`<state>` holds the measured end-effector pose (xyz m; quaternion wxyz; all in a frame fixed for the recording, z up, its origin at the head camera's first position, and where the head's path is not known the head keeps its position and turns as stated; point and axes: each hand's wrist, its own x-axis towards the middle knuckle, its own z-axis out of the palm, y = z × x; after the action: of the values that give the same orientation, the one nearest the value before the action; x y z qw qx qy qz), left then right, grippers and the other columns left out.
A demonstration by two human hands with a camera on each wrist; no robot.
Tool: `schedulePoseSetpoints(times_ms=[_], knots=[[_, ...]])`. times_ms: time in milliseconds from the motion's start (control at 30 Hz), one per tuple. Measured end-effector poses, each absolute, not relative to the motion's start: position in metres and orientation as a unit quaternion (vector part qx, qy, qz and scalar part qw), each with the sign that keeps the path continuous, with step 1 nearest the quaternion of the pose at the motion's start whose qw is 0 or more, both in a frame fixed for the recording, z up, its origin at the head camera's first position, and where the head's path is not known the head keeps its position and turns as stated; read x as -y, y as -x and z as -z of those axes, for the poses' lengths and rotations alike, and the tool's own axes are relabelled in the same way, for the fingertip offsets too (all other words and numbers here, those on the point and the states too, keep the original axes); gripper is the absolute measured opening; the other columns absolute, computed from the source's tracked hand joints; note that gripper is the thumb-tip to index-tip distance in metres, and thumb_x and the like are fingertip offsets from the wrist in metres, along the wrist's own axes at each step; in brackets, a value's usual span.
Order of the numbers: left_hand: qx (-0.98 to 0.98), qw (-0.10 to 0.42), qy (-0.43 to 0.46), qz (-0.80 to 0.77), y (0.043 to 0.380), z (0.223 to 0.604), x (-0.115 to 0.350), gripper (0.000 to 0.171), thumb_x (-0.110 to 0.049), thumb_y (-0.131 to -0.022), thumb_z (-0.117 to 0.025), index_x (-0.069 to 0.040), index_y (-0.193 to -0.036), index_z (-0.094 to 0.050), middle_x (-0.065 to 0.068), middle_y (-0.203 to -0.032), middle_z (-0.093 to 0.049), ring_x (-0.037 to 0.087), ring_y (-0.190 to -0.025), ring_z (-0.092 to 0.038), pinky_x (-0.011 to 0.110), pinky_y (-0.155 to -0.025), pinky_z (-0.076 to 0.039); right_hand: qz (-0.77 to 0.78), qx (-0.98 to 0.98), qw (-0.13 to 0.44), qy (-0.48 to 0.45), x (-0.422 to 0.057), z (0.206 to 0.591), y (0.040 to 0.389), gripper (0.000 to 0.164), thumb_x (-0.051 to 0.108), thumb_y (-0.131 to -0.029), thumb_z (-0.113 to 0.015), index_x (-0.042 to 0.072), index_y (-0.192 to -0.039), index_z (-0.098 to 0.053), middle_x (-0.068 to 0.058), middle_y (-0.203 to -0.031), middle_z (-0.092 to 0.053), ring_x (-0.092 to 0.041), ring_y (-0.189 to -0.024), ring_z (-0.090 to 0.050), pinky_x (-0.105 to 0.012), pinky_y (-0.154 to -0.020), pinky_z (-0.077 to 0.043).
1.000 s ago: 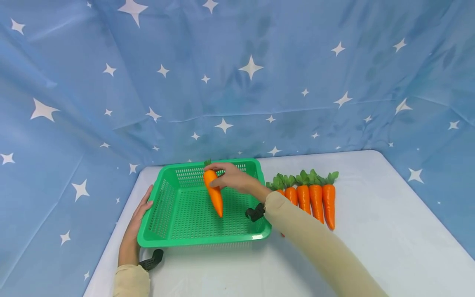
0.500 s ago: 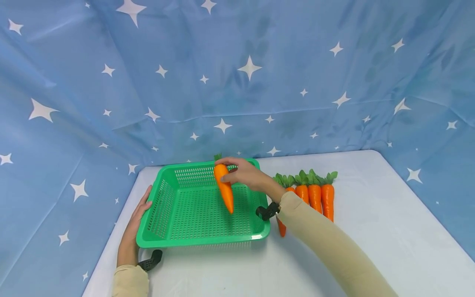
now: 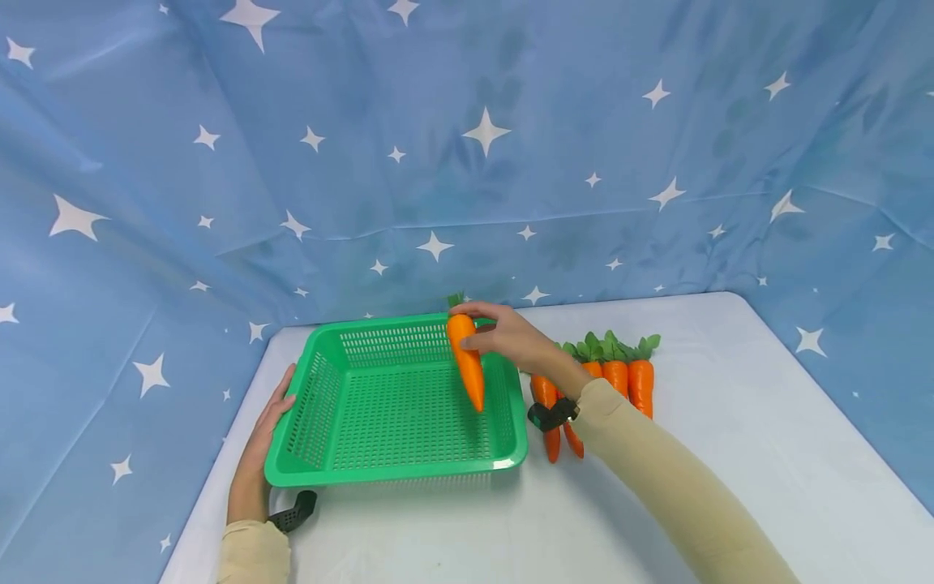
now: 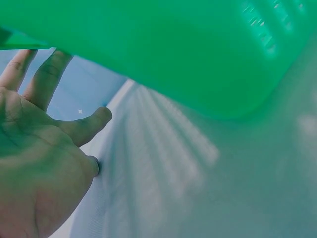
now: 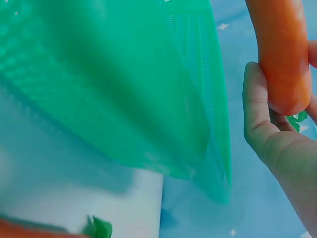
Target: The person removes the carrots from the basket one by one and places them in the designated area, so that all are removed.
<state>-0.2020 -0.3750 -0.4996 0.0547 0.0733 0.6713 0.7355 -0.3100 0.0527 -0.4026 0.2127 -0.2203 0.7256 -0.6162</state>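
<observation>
An orange carrot with a short green top hangs, tip down, over the right part of the green basket. My right hand holds it near its thick upper end. In the right wrist view, the thumb lies along one side of the carrot and fingers along the other. My left hand lies along the basket's left side, fingers straight. Close by in the left wrist view, the left hand's fingers reach up to the basket's green wall. The basket's mesh floor shows bare.
Several carrots with leafy tops lie in a row on the white table right of the basket, partly hidden by my right forearm. A blue curtain with white stars stands behind and at both sides.
My right hand has moved right and slightly up with the carrot, from over the basket's middle to near its right side. My left hand has stayed at the basket's left side.
</observation>
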Motion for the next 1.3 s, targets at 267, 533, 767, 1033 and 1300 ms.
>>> schedulePoseSetpoints(times_ms=[267, 533, 767, 1033, 1300], knots=[[-0.665, 0.059, -0.063, -0.742, 0.199, 0.501, 0.375, 0.072, -0.03, -0.12, -0.031, -0.009, -0.169, 0.018, 0.002, -0.178, -0.013, 0.008, -0.151, -0.037, 0.022, -0.116, -0.036, 0.614, -0.736, 0.202, 0.2, -0.076, 0.408, 0.306, 0.059, 0.01, -0.099, -0.071, 0.012, -0.156, -0.057, -0.012, -0.155, -0.047, -0.033, -0.129, -0.061, -0.048, -0.097, -0.056], [-0.675, 0.059, -0.044, -0.735, 0.2, 0.496, 0.377, 0.072, -0.03, -0.12, -0.031, -0.011, -0.169, 0.017, 0.002, -0.177, -0.016, 0.006, -0.148, -0.04, 0.021, -0.115, -0.037, 0.623, -0.735, 0.191, 0.189, -0.097, 0.415, 0.3, 0.058, 0.012, -0.102, -0.07, 0.012, -0.158, -0.054, -0.011, -0.158, -0.046, -0.034, -0.129, -0.062, -0.051, -0.098, -0.055], [-0.678, 0.047, -0.049, -0.732, 0.198, 0.496, 0.379, 0.071, -0.028, -0.12, -0.031, -0.011, -0.169, 0.016, 0.004, -0.175, -0.022, 0.005, -0.14, -0.049, 0.021, -0.11, -0.043, 0.638, -0.73, 0.175, 0.172, -0.115, 0.421, 0.296, 0.058, 0.01, -0.103, -0.069, 0.01, -0.158, -0.053, -0.013, -0.158, -0.047, -0.035, -0.126, -0.06, -0.054, -0.1, -0.052], [-0.651, 0.028, -0.089, -0.753, 0.194, 0.503, 0.378, 0.066, -0.021, -0.12, -0.03, -0.009, -0.171, 0.011, -0.009, -0.168, -0.026, 0.0, -0.117, -0.06, 0.018, -0.094, -0.051, 0.655, -0.724, 0.159, 0.146, -0.139, 0.432, 0.287, 0.059, 0.008, -0.103, -0.066, 0.008, -0.16, -0.05, -0.016, -0.156, -0.05, -0.034, -0.12, -0.059, -0.047, -0.092, -0.054], [-0.657, 0.037, -0.07, -0.75, 0.197, 0.502, 0.376, 0.069, -0.025, -0.12, -0.031, -0.009, -0.17, 0.012, -0.012, -0.164, -0.032, -0.002, -0.115, -0.06, 0.018, -0.095, -0.05, 0.652, -0.734, 0.142, 0.125, -0.167, 0.438, 0.281, 0.058, 0.007, -0.104, -0.064, 0.008, -0.16, -0.049, -0.014, -0.16, -0.047, -0.033, -0.127, -0.057, -0.039, -0.098, -0.055]])
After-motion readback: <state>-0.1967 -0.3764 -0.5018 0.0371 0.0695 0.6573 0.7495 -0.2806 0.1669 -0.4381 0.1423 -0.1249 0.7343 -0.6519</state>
